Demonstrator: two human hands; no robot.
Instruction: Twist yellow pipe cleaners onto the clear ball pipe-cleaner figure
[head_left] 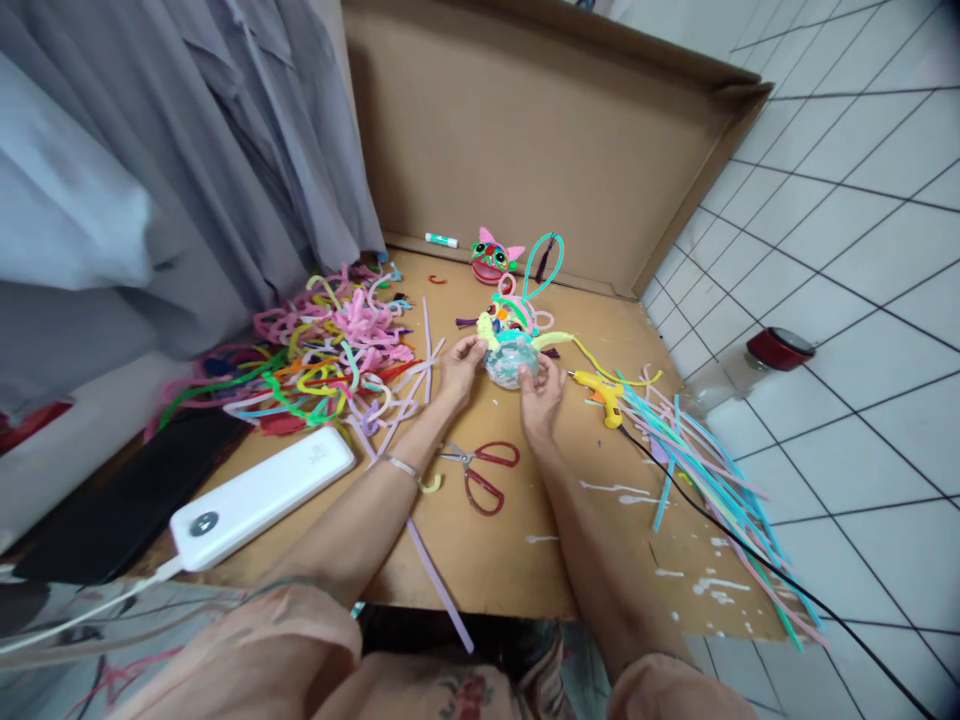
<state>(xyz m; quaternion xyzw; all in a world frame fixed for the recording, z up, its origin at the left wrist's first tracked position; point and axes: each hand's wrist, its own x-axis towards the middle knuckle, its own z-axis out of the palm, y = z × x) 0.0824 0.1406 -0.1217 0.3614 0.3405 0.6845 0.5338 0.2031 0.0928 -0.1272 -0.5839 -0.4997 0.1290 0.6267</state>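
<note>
Mottled ball (511,366), one: lay between both hands over the counter (517,560), apparently cradled from two sides for steadiness. Glue gun (600,388): rested just beside the right hand (543,396), likely for easy reach. Red-handled scissors (466,461): lay spread between the forearms, seemingly set aside. Fingers: left hand (459,370), curled, gripped the ball's left edge; right, partly curled, held its right side, thumb on the near face.
</note>
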